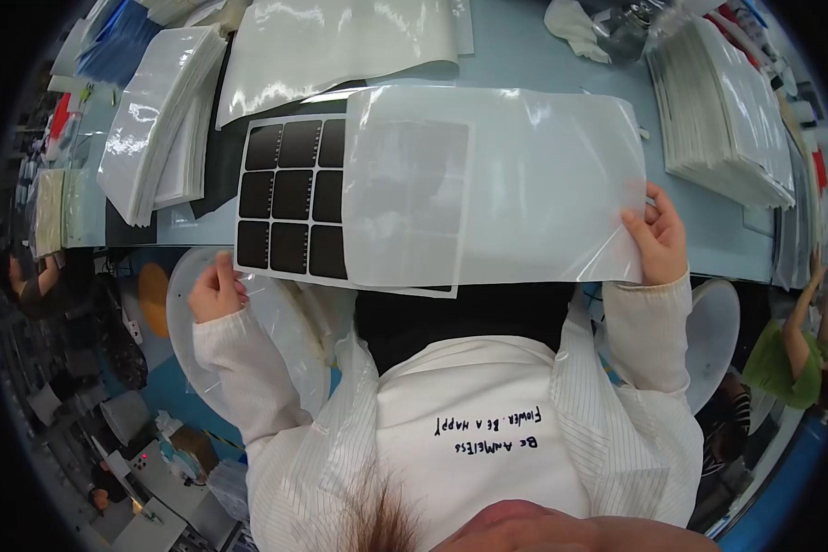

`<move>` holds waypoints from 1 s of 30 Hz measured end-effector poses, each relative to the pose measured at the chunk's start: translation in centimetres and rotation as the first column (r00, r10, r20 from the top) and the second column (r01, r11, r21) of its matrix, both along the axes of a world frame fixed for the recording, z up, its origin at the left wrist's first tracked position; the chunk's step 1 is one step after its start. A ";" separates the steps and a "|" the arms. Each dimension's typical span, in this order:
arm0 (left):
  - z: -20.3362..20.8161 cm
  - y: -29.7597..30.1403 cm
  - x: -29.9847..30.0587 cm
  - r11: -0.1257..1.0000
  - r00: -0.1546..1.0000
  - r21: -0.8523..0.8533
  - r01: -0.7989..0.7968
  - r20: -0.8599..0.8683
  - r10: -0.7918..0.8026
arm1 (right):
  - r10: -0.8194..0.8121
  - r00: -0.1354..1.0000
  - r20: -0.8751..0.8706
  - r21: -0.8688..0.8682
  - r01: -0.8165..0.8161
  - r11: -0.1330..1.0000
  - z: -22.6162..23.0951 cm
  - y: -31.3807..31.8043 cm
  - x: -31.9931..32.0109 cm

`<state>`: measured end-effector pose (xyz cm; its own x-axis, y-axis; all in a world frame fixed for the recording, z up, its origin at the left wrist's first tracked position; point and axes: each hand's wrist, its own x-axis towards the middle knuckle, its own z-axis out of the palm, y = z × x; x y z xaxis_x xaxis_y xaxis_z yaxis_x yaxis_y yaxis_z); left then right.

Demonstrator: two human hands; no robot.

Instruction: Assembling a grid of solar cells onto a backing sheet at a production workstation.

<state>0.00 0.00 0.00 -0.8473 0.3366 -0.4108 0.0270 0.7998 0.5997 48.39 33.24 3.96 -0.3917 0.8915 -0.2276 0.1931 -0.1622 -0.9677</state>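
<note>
Left hand: my left hand [218, 290] has its fingers curled in, pinching the near left corner of the label sheet, right around the front edge of the table
Right hand: my right hand [658, 235] is gripping the right edge of the translucent sheet, thumb on top and fingers round the side
Label sheet: the white sheet with black rounded squares [290, 198] lies in front of me, a bit tilted, near edge poking out past the table, three rows of squares showing on the left
Translucent sheet: the milky, shiny sheet [552, 184] covers the right part of the label sheet, so the squares under it only show as a faint grey, and the rest of it reaches off to my right
Table: pale blue-grey top [515, 46], with a white stack [156, 110] on the left, a thicker stack [718, 110] on the right, and more glossy film [340, 46] at the far side
Far right corner: crumpled white thing [575, 29] next to a clear plastic bag [630, 32], can't really tell what's in it
Under the edge: pale round tub [193, 336] by my left forearm, another tub [716, 336] past my right one
</note>
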 end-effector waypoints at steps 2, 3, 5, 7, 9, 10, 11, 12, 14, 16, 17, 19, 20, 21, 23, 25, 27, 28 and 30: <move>-0.5 -0.2 0.8 0.997 0.976 0.034 -0.063 0.210 0.055 | -0.030 0.999 0.020 0.003 0.030 1.000 0.8 -0.3 0.3; -1.6 2.3 2.5 0.902 0.932 0.367 -0.227 0.350 0.093 | -0.027 1.000 0.013 0.020 0.027 0.999 0.3 0.7 -0.2; -1.8 3.4 3.2 0.694 0.865 0.597 -0.403 0.496 0.075 | -0.021 1.000 -0.008 0.007 0.021 1.000 0.4 0.4 -0.2; -2.1 4.1 1.9 0.753 0.896 0.571 -0.327 0.440 0.057 | -0.017 1.000 0.015 0.011 0.017 1.000 0.6 0.2 -0.7; -2.0 3.8 1.1 0.779 0.911 0.557 -0.289 0.410 0.045 | -0.013 0.999 0.036 0.019 0.012 1.000 0.7 0.1 -0.7; -1.8 3.4 0.8 0.796 0.890 0.537 -0.278 0.456 0.003 | -0.007 0.999 0.045 0.036 0.005 0.999 0.5 0.2 -0.5; -1.7 2.9 0.3 0.813 0.865 0.518 -0.265 0.500 -0.036 | -0.001 0.999 0.054 0.053 -0.002 0.999 0.5 0.3 -0.4; -1.5 2.5 -0.2 0.812 0.869 0.536 -0.231 0.489 -0.075 | -0.004 0.999 0.050 0.054 0.002 0.999 0.4 0.4 -0.3; -0.8 1.4 -0.9 0.793 0.860 0.576 -0.195 0.489 -0.144 | -0.052 0.998 0.021 0.065 0.051 0.997 0.2 0.5 -0.1; 0.2 0.5 -1.8 0.778 0.811 0.626 -0.053 0.482 -0.333 | -0.043 0.999 0.026 0.055 0.041 0.998 0.2 0.7 0.0; 0.4 0.5 -2.7 0.779 0.810 0.625 -0.048 0.481 -0.336 | -0.033 0.999 0.034 0.047 0.031 0.998 0.2 0.7 -0.1; 1.7 1.5 -3.8 0.793 0.684 0.605 0.065 0.552 -0.477 | -0.032 0.998 0.051 0.042 0.029 0.999 0.4 0.7 -0.5; 2.0 1.9 -3.5 0.786 0.639 0.615 -0.060 0.629 -0.443 | -0.028 0.997 0.071 0.042 0.025 0.999 0.4 0.6 -0.6; 1.9 2.2 -4.3 0.786 0.642 0.615 -0.056 0.626 -0.444 | -0.029 0.997 0.066 0.042 0.026 0.999 0.3 0.7 -0.7; 1.1 3.0 -6.5 0.908 0.645 0.399 0.124 0.663 -0.380 | 0.011 0.998 0.054 0.062 -0.014 0.998 0.4 1.0 -0.8; 2.0 4.3 -5.8 0.919 0.638 0.370 0.132 0.678 -0.365 | -0.003 0.998 0.065 0.075 -0.002 0.997 0.5 1.0 -0.6; 2.0 4.1 -5.6 0.829 0.702 0.520 0.207 0.511 -0.495 | -0.012 0.997 0.076 0.086 0.006 0.996 0.7 0.9 -0.3; 2.8 4.1 -5.7 0.815 0.684 0.534 0.224 0.510 -0.522 | -0.010 0.995 0.095 0.101 0.001 0.995 0.8 0.9 -0.2; 4.1 3.7 -6.1 0.779 0.688 0.579 0.240 0.465 -0.558 | -0.009 0.993 0.114 0.116 -0.005 0.993 0.9 1.0 0.2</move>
